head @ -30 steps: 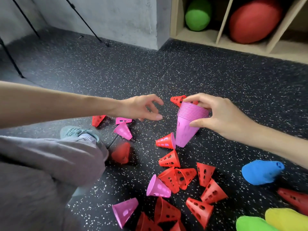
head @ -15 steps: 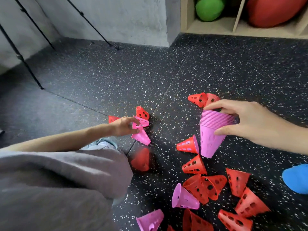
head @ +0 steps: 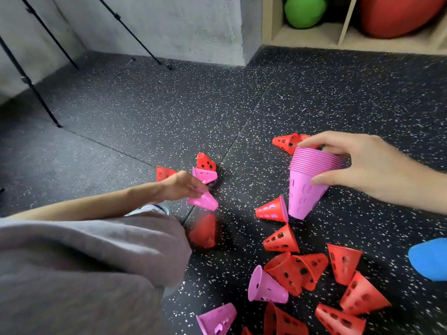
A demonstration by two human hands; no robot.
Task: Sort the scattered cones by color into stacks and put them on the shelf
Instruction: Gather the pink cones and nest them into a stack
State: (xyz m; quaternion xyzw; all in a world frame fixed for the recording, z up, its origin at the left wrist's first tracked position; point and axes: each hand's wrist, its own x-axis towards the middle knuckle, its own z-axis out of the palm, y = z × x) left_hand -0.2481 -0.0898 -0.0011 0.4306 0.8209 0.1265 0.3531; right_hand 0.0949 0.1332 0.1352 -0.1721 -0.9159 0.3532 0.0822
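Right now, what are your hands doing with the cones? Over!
Right hand grips pink stack, tip down. Left hand pinches a loose pink cone. Red cones scattered all round, none sorted.

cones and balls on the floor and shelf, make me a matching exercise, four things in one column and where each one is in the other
Things:
1. pink stack
2. pink cone
3. green ball
4. blue ball

Places:
A. in a shelf compartment
B. on the floor at the right edge
C. held in the right hand
D. at the left hand fingertips

Pairs: 1-C, 2-D, 3-A, 4-B
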